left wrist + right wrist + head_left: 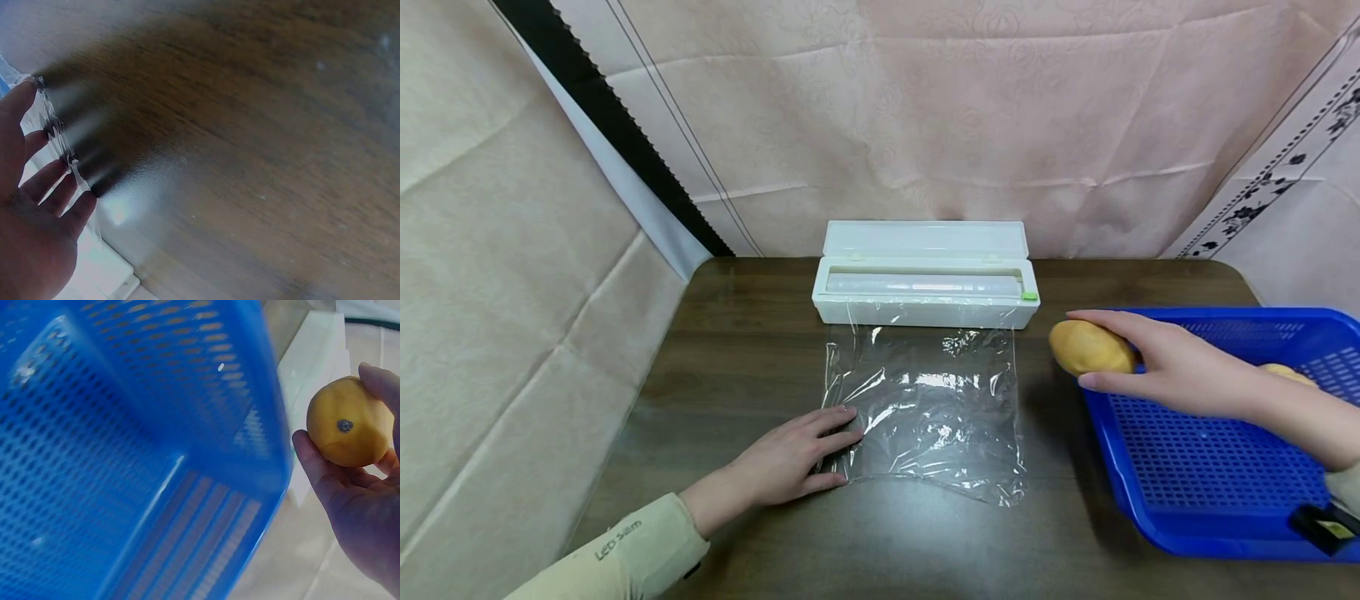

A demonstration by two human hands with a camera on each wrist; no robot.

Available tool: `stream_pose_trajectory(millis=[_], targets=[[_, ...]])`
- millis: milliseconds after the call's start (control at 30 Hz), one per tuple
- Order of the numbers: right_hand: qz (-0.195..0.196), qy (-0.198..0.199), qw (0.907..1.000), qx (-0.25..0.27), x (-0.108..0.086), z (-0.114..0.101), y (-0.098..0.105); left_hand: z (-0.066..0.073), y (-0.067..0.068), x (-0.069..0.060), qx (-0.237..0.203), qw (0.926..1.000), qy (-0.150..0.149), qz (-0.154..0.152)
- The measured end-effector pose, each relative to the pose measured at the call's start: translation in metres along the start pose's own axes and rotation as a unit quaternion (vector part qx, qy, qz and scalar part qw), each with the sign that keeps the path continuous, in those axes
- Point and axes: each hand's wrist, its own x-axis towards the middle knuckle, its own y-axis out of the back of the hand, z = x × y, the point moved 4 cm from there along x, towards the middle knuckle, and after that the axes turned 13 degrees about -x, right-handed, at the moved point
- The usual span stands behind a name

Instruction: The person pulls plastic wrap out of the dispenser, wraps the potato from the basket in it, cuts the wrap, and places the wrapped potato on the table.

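My right hand (1180,367) grips an oval yellow fruit (1092,347) above the left rim of a blue plastic basket (1217,542). In the right wrist view, the dark round scar at one end of the fruit (347,422) shows, with fingers and thumb around its sides. A sheet of clear cling film (925,417) lies wrinkled on the table, drawn out from a white dispenser box (925,312) whose lid stands up. On the film's left edge rest the spread fingers of my left hand (790,458); the left wrist view shows the fingertips along the crinkled film (59,140).
Another yellow fruit (1288,374) sits in the basket, partly hidden by my right forearm. Inside the dispenser lies a film roll (925,284), and a green slider (1029,296) is at its right end. Pale cloth (925,125) hangs behind the dark wooden table (737,367).
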Motion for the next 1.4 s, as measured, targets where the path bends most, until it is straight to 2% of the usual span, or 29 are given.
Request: stream_pose_trajectory(millis=[300,467,667,900,1133,1400], targets=[[-0.033,0.101,0.9936,0.036,0.049,-0.055,-0.017,0.001,-0.001,-0.002,0.002,1.0,-0.003,0.007],[-0.065,0.13,0.9877,0.057,0.065,-0.075,-0.032,0.001,0.0,-0.001,-0.003,1.0,0.001,0.008],[-0.099,0.138,0.9847,0.04,0.085,-0.094,-0.047,0.001,0.0,0.0,-0.005,1.0,-0.002,0.002],[-0.101,0.186,0.9773,0.003,0.11,-0.11,-0.078,0.0,0.001,0.0,-0.001,0.9999,-0.013,0.006],[-0.1,0.225,0.9687,-0.031,0.12,-0.122,-0.108,-0.001,0.001,0.001,-0.013,0.9998,0.008,-0.011],[-0.114,0.224,0.9673,-0.034,0.122,-0.132,-0.125,0.0,0.001,0.0,-0.015,0.9997,0.012,-0.014]])
